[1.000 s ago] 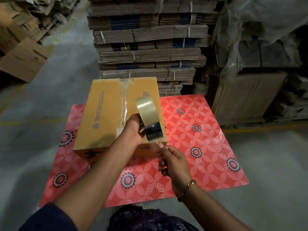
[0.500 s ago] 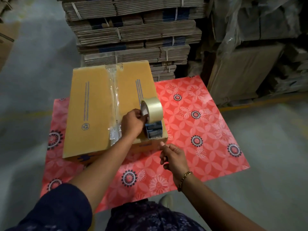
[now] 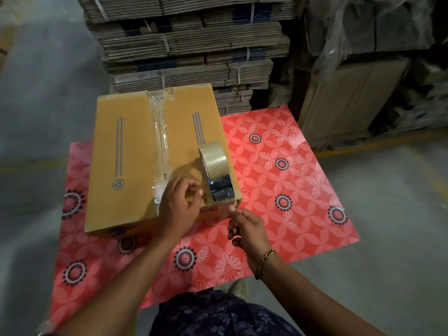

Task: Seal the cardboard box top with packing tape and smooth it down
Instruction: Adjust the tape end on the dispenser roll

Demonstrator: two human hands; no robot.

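A tape roll [image 3: 214,163] stands on the taped box [image 3: 135,151]; the left hand [image 3: 180,202] and right hand [image 3: 247,230] hover beside it.

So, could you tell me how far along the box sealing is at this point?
Done: a clear tape strip runs along the cardboard box top seam. In hand: the tape roll stands on the box's near right corner, with the left hand beside it and the right hand just below. Left: the near end looks wrinkled, so smoothing probably remains.
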